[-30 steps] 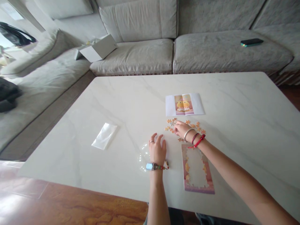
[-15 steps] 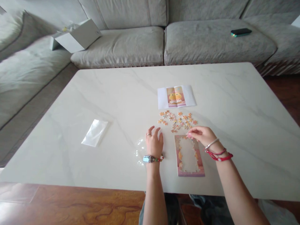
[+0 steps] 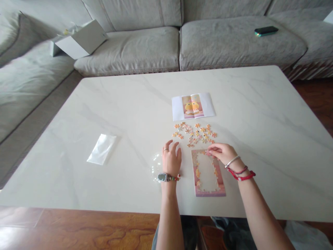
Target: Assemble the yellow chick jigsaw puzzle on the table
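A pink puzzle frame (image 3: 207, 191) with an unfilled white middle lies on the white marble table (image 3: 130, 104). My right hand (image 3: 221, 152) pinches a small puzzle piece at the frame's top right corner. Several loose orange and pink puzzle pieces (image 3: 194, 133) are scattered just beyond the frame. My left hand (image 3: 171, 159) rests flat on the table left of the frame, fingers slightly spread, partly on a clear plastic wrapper (image 3: 156, 166). A folded picture sheet (image 3: 193, 106) showing a yellow figure lies behind the pieces.
A clear plastic bag (image 3: 102, 153) lies at the table's left. A grey corner sofa (image 3: 145, 52) runs behind the table, with a white box (image 3: 80, 38) and a dark phone (image 3: 266, 31) on its cushions. Wooden floor (image 3: 65, 229) shows below the near edge.
My right hand has come back from the loose pieces to the frame's top right corner, pinching a piece. The head view has shifted, so the scene sits further left. The left hand has stayed put.
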Motion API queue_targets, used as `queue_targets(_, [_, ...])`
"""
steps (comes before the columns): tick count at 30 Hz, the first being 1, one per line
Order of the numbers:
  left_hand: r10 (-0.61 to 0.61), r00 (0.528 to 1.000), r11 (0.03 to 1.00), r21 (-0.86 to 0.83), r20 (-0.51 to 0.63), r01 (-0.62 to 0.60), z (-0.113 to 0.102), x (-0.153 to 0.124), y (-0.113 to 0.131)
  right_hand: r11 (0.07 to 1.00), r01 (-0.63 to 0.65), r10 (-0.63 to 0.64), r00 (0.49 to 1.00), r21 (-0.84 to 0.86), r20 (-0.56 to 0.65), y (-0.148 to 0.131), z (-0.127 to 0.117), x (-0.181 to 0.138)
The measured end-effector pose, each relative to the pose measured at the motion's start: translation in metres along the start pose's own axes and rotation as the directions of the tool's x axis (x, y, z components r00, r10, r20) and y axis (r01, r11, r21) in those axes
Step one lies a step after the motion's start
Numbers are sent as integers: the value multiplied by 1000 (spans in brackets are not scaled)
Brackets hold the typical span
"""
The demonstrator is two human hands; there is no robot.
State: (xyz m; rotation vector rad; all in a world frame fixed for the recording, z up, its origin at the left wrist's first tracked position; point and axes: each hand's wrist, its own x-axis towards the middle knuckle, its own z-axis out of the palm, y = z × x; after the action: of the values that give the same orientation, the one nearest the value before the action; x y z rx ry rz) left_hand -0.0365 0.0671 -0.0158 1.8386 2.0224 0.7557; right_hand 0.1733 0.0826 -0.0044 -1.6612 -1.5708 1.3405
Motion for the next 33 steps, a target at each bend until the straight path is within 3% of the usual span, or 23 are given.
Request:
queue_targets(7, [2,1000,1000,6,2,-2,0,0,1,988,41,-44,999,-150,-21,-2,6,-5])
queue_targets(21, [-10,1000,999,34,2,10,-5,0,-2,994,56,-58,998,-94,-16,3,0,-3])
queue_targets(24, [-8,1000,999,37,-3,8,-6,0,-3,997,52,-57,996,-65,-72,8,-7,0])
queue_targets(29, [6,1000,1000,19,-16,-6,-2,1,-6,988,-35,-13,953,-149,-304,27,-31,12])
queue_targets(33, [11,1000,1000,12,-18,-11,2,2,-5,988,3,-48,954,-152,-297,35,-37,24])
